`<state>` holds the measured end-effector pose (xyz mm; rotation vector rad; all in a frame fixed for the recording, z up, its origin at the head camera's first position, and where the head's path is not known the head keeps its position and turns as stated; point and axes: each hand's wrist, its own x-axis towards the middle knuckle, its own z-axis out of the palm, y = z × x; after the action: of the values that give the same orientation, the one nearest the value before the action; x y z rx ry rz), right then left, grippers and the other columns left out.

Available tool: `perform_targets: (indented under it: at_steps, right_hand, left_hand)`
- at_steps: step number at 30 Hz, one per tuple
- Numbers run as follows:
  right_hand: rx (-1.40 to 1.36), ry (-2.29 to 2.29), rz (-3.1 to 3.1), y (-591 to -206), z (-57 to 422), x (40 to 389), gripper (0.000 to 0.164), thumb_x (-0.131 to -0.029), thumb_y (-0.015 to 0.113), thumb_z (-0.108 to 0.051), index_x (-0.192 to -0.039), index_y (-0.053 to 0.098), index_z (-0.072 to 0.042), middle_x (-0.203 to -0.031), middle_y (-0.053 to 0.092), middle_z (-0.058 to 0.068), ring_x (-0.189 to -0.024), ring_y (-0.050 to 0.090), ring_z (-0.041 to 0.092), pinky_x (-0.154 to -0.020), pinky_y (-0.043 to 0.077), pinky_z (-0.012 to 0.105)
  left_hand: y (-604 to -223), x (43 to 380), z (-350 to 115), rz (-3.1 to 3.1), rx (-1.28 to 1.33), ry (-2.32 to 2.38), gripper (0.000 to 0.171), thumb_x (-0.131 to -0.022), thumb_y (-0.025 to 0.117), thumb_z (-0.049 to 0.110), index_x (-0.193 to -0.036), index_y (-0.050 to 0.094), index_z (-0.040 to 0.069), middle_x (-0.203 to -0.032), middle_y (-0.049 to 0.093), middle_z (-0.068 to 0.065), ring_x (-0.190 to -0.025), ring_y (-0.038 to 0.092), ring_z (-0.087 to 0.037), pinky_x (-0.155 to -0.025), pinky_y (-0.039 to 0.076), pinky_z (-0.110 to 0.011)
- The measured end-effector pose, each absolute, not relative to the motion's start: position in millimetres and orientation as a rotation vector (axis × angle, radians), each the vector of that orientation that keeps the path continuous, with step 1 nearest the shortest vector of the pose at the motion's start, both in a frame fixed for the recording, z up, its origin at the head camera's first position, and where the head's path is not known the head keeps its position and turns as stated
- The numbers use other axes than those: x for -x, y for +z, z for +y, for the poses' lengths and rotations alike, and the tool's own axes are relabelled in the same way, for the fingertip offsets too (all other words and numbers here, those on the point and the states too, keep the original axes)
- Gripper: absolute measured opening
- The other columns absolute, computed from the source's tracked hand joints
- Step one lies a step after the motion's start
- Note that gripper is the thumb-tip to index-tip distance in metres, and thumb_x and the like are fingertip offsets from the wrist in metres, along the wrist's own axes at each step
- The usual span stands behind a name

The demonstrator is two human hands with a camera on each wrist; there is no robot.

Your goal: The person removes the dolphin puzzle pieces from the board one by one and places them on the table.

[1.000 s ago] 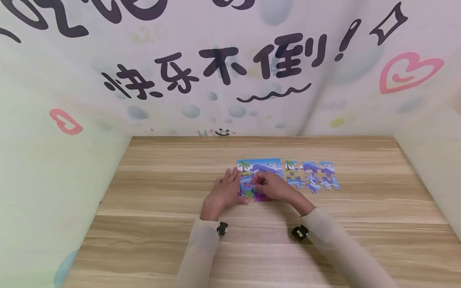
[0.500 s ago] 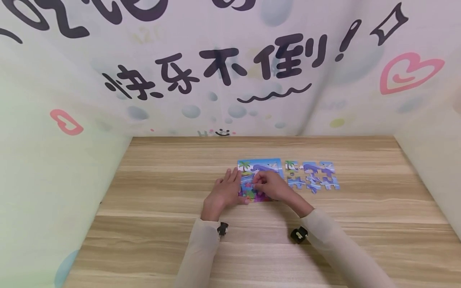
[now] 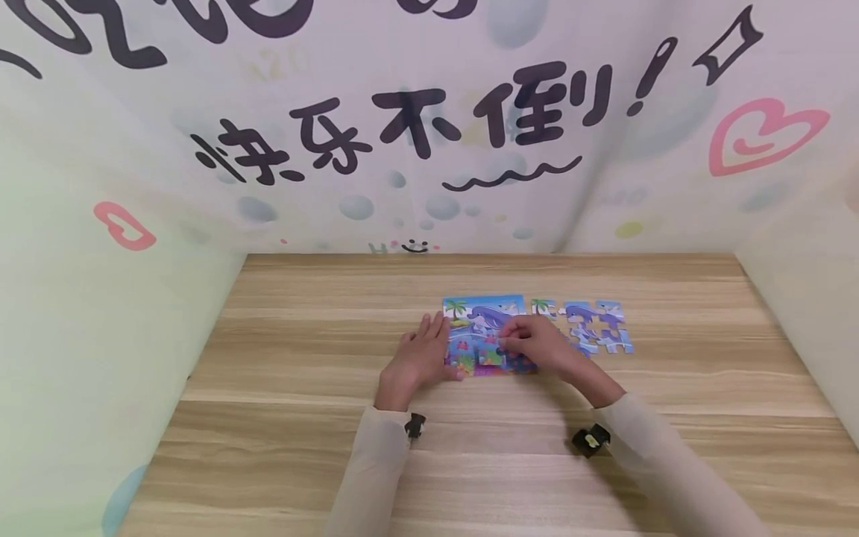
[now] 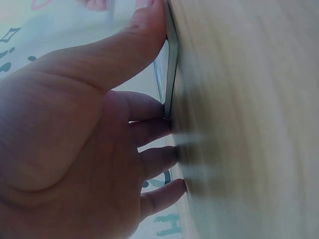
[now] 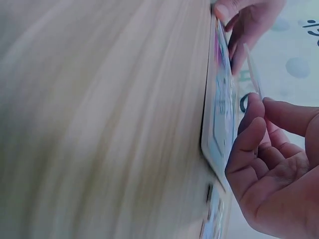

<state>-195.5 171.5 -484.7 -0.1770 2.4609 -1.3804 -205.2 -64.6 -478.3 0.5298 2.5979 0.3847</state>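
Note:
A puzzle board [image 3: 479,300] with a dolphin, a palm tree and sea colours lies on the wooden table. My left hand [image 3: 421,359] rests at the board's left side, thumb by its near left corner; in the left wrist view its fingertips touch the tabletop and the board's edge [image 4: 172,69]. Between thumb and fingers my right hand [image 3: 545,349] pinches a puzzle piece [image 3: 491,354] with green and red on it. The right wrist view shows this thin piece [image 5: 253,69] raised off the board and tilted. Part of the board's right side is hidden under the right hand.
Right of the board lie several loose puzzle pieces [image 3: 612,339], partly covered by my right hand. The wooden table [image 3: 302,358] stretches around them. A printed cloth wall [image 3: 349,179] stands behind, with pale walls on both sides.
My right hand has lifted from the board's middle and moved to the right, and the pinched piece now shows above the board. The left hand stays in place.

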Motion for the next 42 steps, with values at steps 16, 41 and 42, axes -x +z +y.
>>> perform_targets:
  at_steps: [16,41,42]
  right_hand:
    - [0.109,-1.417,2.373,-481.8,223.1,178.2,0.01,-0.094,0.065,-0.006,-0.099,0.065,0.002,-0.076,0.061,0.008,-0.061,0.048,0.015,-0.054,0.043,0.027]
    - [-0.001,-1.322,2.422,-492.4,260.8,158.8,0.011,-0.096,0.064,-0.011,-0.099,0.065,0.0,-0.076,0.062,0.005,-0.063,0.049,0.013,-0.053,0.042,0.024]
    - [0.0,-1.32,2.429,-492.7,260.8,158.6,0.011,-0.096,0.064,-0.011,-0.099,0.065,0.0,-0.076,0.062,0.005,-0.062,0.049,0.013,-0.053,0.042,0.024]
  left_hand:
    - [-477.8,203.8,-64.0,2.591,-0.512,0.415,0.102,-0.088,0.072,0.045,-0.16,0.011,0.007,-0.167,0.003,-0.008,-0.154,0.0,-0.027,-0.123,0.014,-0.051]
    - [-477.2,204.2,-63.2,2.589,-0.511,0.389,0.102,-0.088,0.071,0.046,-0.16,0.01,0.007,-0.167,0.003,-0.007,-0.154,0.0,-0.026,-0.123,0.015,-0.05]
    - [-477.3,204.2,-63.2,2.59,-0.513,0.385,0.102,-0.088,0.071,0.046,-0.16,0.01,0.007,-0.167,0.003,-0.007,-0.154,0.0,-0.026,-0.123,0.015,-0.05]
